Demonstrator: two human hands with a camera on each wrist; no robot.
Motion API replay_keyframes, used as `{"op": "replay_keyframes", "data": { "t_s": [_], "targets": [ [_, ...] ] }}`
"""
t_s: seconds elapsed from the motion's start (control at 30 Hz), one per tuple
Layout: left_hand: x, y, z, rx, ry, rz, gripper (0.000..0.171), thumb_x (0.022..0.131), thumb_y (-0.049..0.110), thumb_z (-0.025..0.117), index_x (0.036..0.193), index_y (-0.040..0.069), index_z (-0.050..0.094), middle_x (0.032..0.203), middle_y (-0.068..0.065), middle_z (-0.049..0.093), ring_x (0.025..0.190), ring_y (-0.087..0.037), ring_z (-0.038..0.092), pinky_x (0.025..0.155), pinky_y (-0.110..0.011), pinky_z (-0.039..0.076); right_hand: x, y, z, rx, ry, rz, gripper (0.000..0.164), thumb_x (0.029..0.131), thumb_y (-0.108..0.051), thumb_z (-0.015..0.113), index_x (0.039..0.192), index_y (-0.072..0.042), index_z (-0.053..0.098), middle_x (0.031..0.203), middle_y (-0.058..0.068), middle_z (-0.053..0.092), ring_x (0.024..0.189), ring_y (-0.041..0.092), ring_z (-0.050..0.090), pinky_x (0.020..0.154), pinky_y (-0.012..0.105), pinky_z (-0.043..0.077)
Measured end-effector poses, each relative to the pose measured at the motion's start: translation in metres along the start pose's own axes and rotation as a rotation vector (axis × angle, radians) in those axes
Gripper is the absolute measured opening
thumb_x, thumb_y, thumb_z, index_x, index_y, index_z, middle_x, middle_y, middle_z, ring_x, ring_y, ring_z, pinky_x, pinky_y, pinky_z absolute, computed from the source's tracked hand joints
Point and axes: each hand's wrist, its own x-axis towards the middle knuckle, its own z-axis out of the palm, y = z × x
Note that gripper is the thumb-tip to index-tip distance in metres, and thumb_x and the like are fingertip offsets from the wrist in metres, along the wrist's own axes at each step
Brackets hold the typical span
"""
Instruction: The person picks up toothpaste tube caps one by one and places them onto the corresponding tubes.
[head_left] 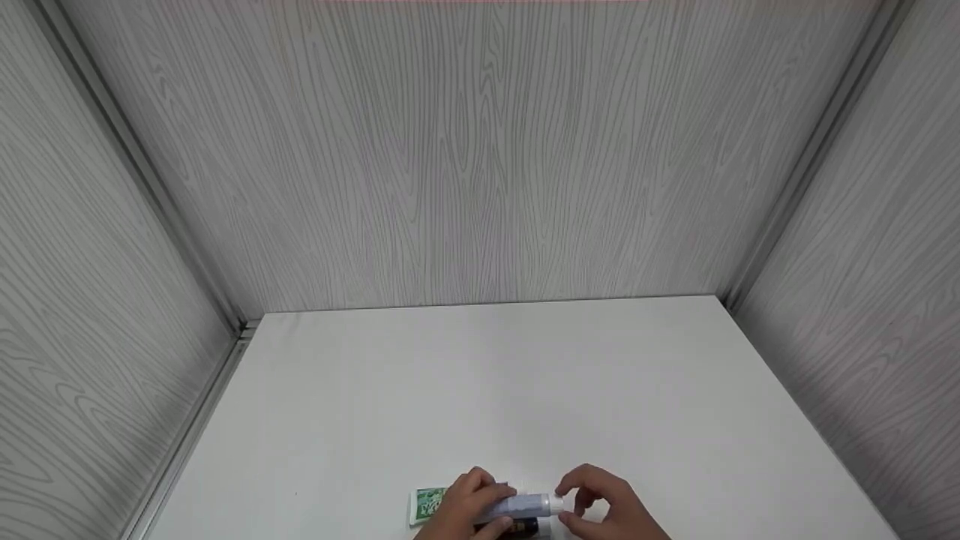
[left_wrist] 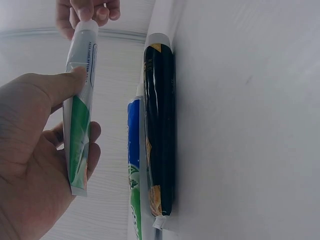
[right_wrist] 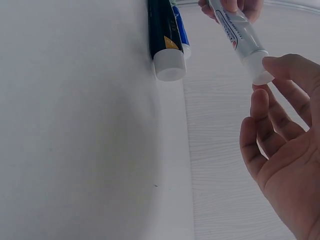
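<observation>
My left hand [left_wrist: 37,125] grips a white and green toothpaste tube [left_wrist: 80,107], its thumb on one flat face and its fingers behind. The tube's white cap [right_wrist: 258,67] points toward my right hand [right_wrist: 287,135], whose thumb and index finger pinch it at the sides. In the head view, the left hand [head_left: 465,506] and right hand [head_left: 607,502] meet at the capped end near the front edge. A black toothpaste tube [left_wrist: 159,125] with gold patches and a white cap lies on the table. Beside it is a blue and green toothpaste tube [left_wrist: 134,145], partly hidden.
The white table [head_left: 487,390] stretches out beyond the hands. Grey wood-grained panels stand at the back [head_left: 480,150], the left [head_left: 97,337] and the right [head_left: 862,337]. A green-printed tube end [head_left: 427,504] shows left of the left hand.
</observation>
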Motion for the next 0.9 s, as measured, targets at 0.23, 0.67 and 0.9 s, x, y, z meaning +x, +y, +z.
{"op": "replay_keyframes", "data": {
  "t_s": [0.23, 0.67, 0.9],
  "targets": [
    [0.0003, -0.0007, 0.0005, -0.006, 0.010, 0.012, 0.029, 0.109, 0.031, 0.061, 0.128, 0.014, 0.074, 0.104, 0.004, 0.053, 0.089, 0.000, 0.040, 0.078, -0.022, 0.039, 0.0009, -0.0018, -0.0007, -0.011, -0.003, 0.089, 0.014, 0.103, -0.013, 0.071, 0.116, -0.012, 0.072, 0.107, 0.005, 0.074, 0.076, 0.001, 0.062, 0.070, 0.028, 0.058],
    [-0.0004, -0.0007, 0.0010, 0.021, -0.004, 0.005, 0.032, 0.108, 0.033, 0.063, 0.129, 0.011, 0.074, 0.104, 0.004, 0.052, 0.090, 0.000, 0.041, 0.079, -0.023, 0.040, 0.0019, -0.0047, -0.0010, 0.017, -0.019, 0.183, 0.015, 0.109, -0.018, 0.063, 0.114, -0.009, 0.073, 0.103, 0.005, 0.074, 0.074, 0.001, 0.064, 0.069, 0.027, 0.058],
    [-0.0001, -0.0036, 0.0014, -0.004, 0.022, 0.043, 0.030, 0.108, 0.028, 0.063, 0.128, 0.008, 0.074, 0.104, 0.003, 0.053, 0.090, 0.000, 0.040, 0.078, -0.022, 0.040, -0.0006, -0.0045, 0.0018, 0.002, 0.017, 0.089, 0.023, 0.100, -0.013, 0.075, 0.121, -0.021, 0.069, 0.111, 0.011, 0.070, 0.075, 0.005, 0.064, 0.071, 0.031, 0.058]
  ]
}}
